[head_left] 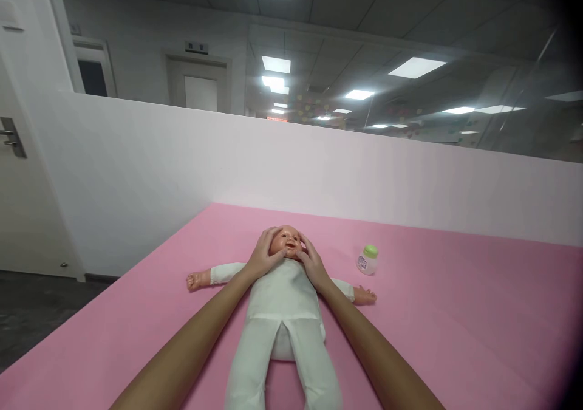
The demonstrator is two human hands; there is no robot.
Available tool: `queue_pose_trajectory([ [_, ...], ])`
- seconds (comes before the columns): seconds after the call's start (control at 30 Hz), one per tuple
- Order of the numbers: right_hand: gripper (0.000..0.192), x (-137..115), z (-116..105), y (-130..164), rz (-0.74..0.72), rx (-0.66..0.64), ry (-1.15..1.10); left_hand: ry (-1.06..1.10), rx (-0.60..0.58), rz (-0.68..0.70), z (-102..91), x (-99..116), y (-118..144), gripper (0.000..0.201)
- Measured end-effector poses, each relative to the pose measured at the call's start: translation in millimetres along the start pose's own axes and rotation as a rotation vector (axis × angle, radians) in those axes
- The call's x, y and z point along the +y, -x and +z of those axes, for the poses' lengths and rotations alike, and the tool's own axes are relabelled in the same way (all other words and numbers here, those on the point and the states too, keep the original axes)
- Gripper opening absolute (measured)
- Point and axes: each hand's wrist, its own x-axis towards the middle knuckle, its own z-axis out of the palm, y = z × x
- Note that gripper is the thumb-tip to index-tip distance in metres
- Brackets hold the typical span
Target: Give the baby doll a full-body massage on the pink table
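A baby doll (pixel 285 294) in white cloth clothes lies on its back on a pink tabletop (pixel 437 325), arms spread to both sides. My left hand (pixel 266 253) cups the left side of its head, the thumb on the cheek near the chin. On the other side, my right hand (pixel 313 260) wraps the head in the same way, its thumb by the mouth. Between my hands the doll's face stays uncovered. The back of its head is hidden, and its feet fall outside the picture.
A small clear bottle (pixel 367 261) with a green cap stands right of the doll, beyond its outstretched arm. A white partition (pixel 319 167) rises behind the table's far edge. At far left are a door (pixel 27 203) and dark floor (pixel 36 307).
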Motion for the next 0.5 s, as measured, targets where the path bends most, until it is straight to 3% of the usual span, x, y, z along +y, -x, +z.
queue_pose_trajectory([
  [0.23,0.07,7.4,-1.4,-0.7,-0.024,-0.03,-0.007,0.001,-0.005,-0.014,-0.8,2.7,1.1,0.07],
  [0.5,0.066,9.5,-1.5,-1.9,-0.038,-0.028,0.008,0.008,0.0,0.006,-0.8,1.6,0.2,0.065],
])
